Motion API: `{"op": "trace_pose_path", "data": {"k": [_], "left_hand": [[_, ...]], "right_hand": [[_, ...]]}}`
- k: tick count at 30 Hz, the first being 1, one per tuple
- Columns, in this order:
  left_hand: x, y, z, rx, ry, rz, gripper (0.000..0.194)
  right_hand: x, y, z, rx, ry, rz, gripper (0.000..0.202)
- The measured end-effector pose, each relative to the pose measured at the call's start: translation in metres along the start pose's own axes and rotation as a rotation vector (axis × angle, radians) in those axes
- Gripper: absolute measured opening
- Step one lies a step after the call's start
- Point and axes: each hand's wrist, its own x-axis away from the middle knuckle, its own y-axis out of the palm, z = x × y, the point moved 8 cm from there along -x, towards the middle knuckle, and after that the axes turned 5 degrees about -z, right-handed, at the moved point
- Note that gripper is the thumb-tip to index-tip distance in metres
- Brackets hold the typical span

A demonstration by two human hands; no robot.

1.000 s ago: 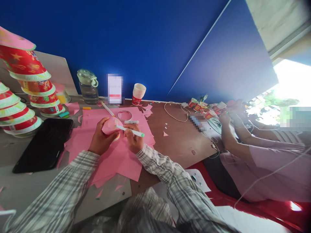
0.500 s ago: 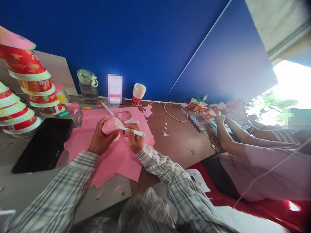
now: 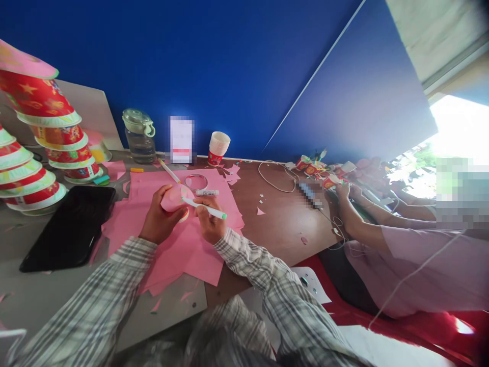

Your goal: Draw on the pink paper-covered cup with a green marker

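My left hand point(image 3: 157, 219) is closed around a paper cup covered in pink paper point(image 3: 171, 199), holding it tilted above the pink sheets. Between the fingers of my right hand point(image 3: 210, 219) is a white marker with a green end point(image 3: 208, 209); its tip meets the cup's pink side, where a small green mark shows. The pink paper sheets point(image 3: 194, 255) lie spread beneath both hands. Just beyond them rest a marker cap point(image 3: 207, 193), a roll of clear tape point(image 3: 196, 182) and a second marker point(image 3: 169, 171) with a yellow end.
Stacks of decorated red paper cups point(image 3: 57, 97) stand at the left, near a black tablet point(image 3: 69, 227). A water jug point(image 3: 139, 137) and nested paper cups point(image 3: 218, 148) line the blue partition point(image 3: 191, 61). At right, a co-worker's arms point(image 3: 359, 219) reach over the table among cups and cables.
My right hand has shifted the marker's rear end slightly downward, its tip staying at the cup. My left hand keeps its hold. The co-worker at right has moved a little.
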Motion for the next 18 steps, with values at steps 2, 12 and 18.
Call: {"op": "trace_pose_path", "data": {"k": [2,12,18], "left_hand": [[-0.0003,-0.0004,0.0011,-0.002,0.02,0.0,0.064],[-0.0002,-0.0011,-0.0002,-0.031,0.043,0.013,0.065],[-0.0005,0.0004,-0.002,-0.008,0.039,0.01,0.065]], "right_hand": [[-0.0015,0.0013,-0.0025,0.021,0.001,-0.008,0.018],[-0.0029,0.0013,-0.0051,0.033,-0.011,-0.012,0.018],[-0.0025,0.0011,-0.0029,0.025,0.011,-0.005,0.018]]}}
